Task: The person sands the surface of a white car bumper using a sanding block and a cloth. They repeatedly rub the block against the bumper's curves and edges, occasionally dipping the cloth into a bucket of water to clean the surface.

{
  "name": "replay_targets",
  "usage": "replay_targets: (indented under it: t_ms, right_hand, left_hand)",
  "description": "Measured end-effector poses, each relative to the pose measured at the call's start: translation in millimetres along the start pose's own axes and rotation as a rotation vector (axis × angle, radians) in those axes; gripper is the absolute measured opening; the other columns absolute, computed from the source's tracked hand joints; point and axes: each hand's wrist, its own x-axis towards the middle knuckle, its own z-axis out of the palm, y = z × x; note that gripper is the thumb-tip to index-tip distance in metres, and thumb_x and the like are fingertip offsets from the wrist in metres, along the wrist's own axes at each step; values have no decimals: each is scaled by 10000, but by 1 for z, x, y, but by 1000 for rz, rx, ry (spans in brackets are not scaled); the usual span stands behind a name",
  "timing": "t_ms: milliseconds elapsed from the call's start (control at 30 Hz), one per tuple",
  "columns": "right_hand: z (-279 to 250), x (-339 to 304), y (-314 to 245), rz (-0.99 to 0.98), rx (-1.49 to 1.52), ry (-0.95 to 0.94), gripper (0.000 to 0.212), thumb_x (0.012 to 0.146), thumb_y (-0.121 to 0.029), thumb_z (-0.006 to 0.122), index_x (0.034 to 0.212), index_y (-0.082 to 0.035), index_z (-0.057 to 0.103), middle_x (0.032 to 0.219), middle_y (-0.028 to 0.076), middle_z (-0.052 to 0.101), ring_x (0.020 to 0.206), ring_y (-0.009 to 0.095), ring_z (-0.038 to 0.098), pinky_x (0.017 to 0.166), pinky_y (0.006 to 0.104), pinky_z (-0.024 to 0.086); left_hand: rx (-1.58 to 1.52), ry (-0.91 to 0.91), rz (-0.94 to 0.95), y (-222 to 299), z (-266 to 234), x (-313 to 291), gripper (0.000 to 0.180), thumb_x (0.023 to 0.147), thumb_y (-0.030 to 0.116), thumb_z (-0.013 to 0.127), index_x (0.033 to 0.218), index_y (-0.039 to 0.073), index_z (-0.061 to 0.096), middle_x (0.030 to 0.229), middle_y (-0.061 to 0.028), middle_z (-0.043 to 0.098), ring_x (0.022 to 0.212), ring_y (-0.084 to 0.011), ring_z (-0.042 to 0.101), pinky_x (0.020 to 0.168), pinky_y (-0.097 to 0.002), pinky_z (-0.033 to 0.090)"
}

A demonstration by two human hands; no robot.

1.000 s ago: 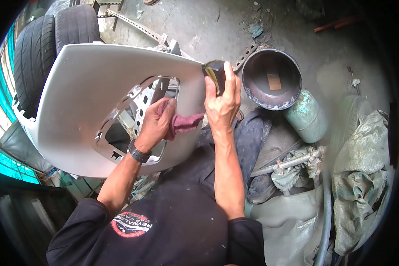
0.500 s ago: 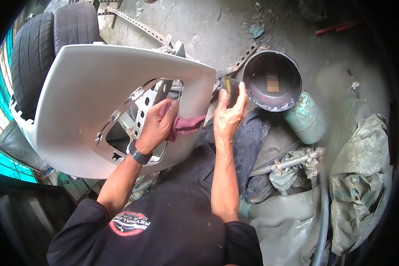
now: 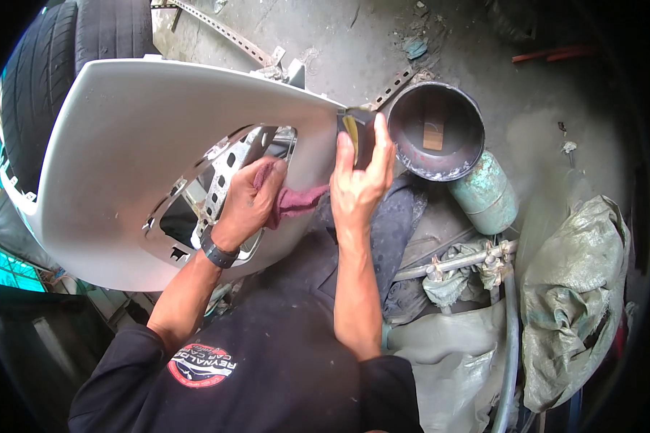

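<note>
My left hand (image 3: 249, 206) is clenched around a crumpled dark-pink rag (image 3: 290, 202), pressed against the lower edge of the large pale-grey plastic car bumper panel (image 3: 130, 144) that fills the upper left of the frame. My right hand (image 3: 361, 180) grips a small dark sanding block with a yellowish face (image 3: 357, 130) at centre top, its fingers wrapped round it and holding it on the panel's right-hand edge. As I judge it, the panel could swing or slip, since I cannot see what props it and my push comes right at its rim; the block could also run off the edge and nick the corner, or tip toward the round, dark, rusty metal bucket (image 3: 436, 130) just beside it. The rag may drag grit across the surface if it bunches under my palm. Counting: one panel, one rag, one block, one bucket, one pale-green gas cylinder (image 3: 484, 198) lying right of centre, two black tyres (image 3: 72, 50) stacked at upper left, and one grey-green sack (image 3: 570, 303) at the right.
</note>
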Motion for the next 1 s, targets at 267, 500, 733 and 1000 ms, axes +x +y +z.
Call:
replay_targets:
  t_ms: [267,500,733,1000]
  right_hand:
    - [0,4,3,-25,-10,12,567,891,-97,738,1387,59,513,1174,249,619,1043,401,620,907,457,506]
    - [3,5,-2,-61,6,31,583,898,-127,741,1396,62,505,1120,234,622,1009,383,617,882,473,504]
    - [-4,-22,-4,-90,53,14,617,894,-145,747,1425,38,490,1099,228,614,983,386,619,855,455,514]
    - [-4,-28,-1,-96,96,23,621,875,-118,759,1419,27,500,1107,239,604,993,394,625,856,458,519]
  left_hand:
    - [-59,-41,-118,3,0,-4,316,1068,317,538,1008,20,625,634,23,545,408,-77,534,345,-226,411]
    - [-18,-24,-42,5,-2,2,313,1071,311,530,985,23,618,635,20,551,405,-84,541,348,-227,409]
    - [-21,-4,-77,4,0,-2,274,1070,251,537,997,7,638,619,28,540,448,-68,533,394,-242,410]
    - [-50,-9,-133,10,2,-3,288,1070,267,532,988,11,636,619,20,549,420,-88,543,373,-246,418]
